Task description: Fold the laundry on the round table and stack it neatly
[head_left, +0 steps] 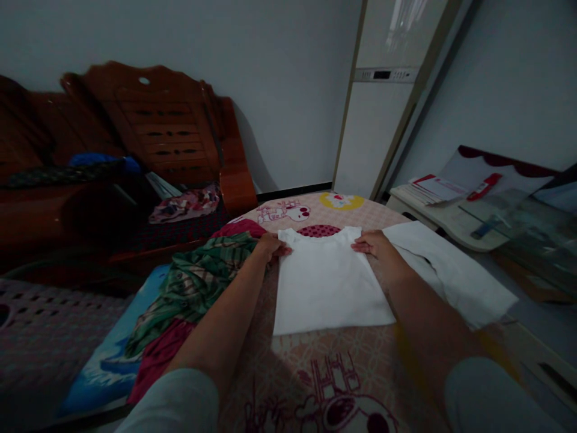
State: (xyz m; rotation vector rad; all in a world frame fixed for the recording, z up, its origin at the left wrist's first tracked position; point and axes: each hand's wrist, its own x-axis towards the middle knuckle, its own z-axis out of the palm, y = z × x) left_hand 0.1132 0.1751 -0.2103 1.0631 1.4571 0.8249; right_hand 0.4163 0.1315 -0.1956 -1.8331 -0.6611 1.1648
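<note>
A white sleeveless top lies flat on the patterned cloth of a round table, its neckline on the far side. My left hand grips the top's far left corner, at the shoulder. At the opposite shoulder, my right hand pinches the far right edge between thumb and fingers. To the left of my left forearm is a crumpled green plaid garment with dark red cloth under it. Another white garment lies beyond my right forearm, partly covered by it.
A carved wooden bench with clothes on it stands at the left, against the wall. A tall white cabinet-like unit stands in the far corner. At the right, a side table carries papers and a glass piece.
</note>
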